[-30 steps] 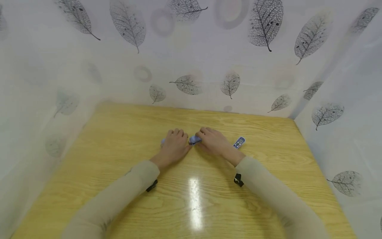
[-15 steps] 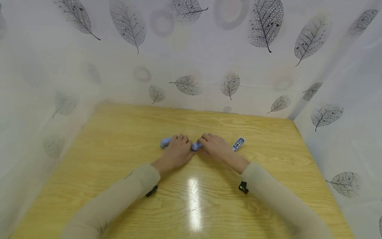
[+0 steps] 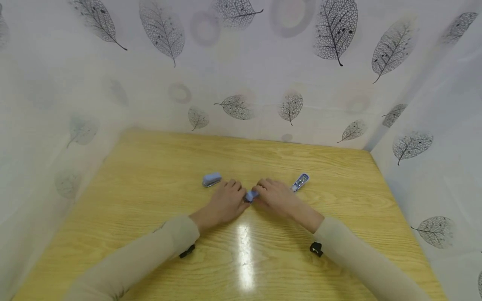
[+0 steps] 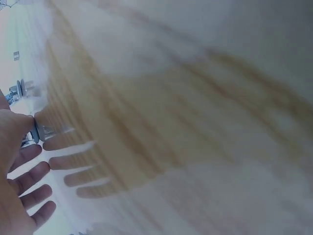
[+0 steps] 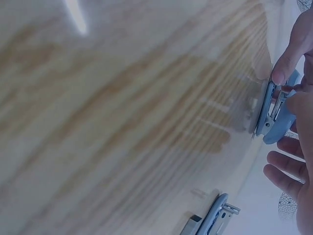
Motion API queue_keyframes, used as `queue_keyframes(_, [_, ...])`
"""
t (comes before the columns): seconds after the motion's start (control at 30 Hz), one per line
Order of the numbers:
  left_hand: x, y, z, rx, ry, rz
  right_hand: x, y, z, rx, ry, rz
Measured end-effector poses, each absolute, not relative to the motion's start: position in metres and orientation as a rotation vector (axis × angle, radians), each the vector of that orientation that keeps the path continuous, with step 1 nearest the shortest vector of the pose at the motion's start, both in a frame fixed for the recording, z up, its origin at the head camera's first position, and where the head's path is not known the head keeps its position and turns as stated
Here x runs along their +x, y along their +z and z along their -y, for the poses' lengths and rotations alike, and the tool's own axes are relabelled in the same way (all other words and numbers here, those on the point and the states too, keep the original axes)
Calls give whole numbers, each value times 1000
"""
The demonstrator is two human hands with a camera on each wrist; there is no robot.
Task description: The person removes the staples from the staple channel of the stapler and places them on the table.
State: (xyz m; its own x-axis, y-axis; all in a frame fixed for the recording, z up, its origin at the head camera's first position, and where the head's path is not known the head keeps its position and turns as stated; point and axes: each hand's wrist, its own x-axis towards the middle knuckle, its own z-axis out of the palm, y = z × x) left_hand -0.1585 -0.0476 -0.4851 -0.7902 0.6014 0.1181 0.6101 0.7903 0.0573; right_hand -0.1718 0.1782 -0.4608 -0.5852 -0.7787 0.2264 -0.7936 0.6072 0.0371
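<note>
A small blue stapler (image 3: 250,195) is between my two hands in the head view, near the middle of the table. My left hand (image 3: 226,202) pinches its left end with thumb and index finger, the other fingers spread apart in the left wrist view. From the other side, my right hand (image 3: 278,198) grips the same stapler (image 5: 279,113), thumb on one side and fingers on the other. Metal parts show between the stapler's blue halves in the right wrist view. My hands cover some of it in every view.
A second blue stapler (image 3: 211,179) lies on the wooden table (image 3: 165,167), left of my left hand. Beyond my right wrist lies another blue piece (image 3: 300,182) with metal parts showing. Leaf-patterned cloth (image 3: 241,67) encloses the table's back and sides.
Both hands have drawn closer to my body with the stapler between them. The stapler on the left, mostly covered before, now shows fully. The piece on the right has stayed put.
</note>
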Motion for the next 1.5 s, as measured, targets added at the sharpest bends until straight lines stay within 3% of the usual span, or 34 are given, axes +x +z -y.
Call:
queue_keyframes(0.53, [-168, -493, 56, -1104, -505, 2789, -175, -467, -182, 1353, 261, 2597])
queue_keyframes(0.9, [-168, -494, 56, -1079, -513, 2739, -185, -471, -185, 1303, 532, 2685])
queue_keyframes(1.5, [-167, -490, 55, -1093, -447, 2736, -195, -472, -186, 1327, 588, 2746])
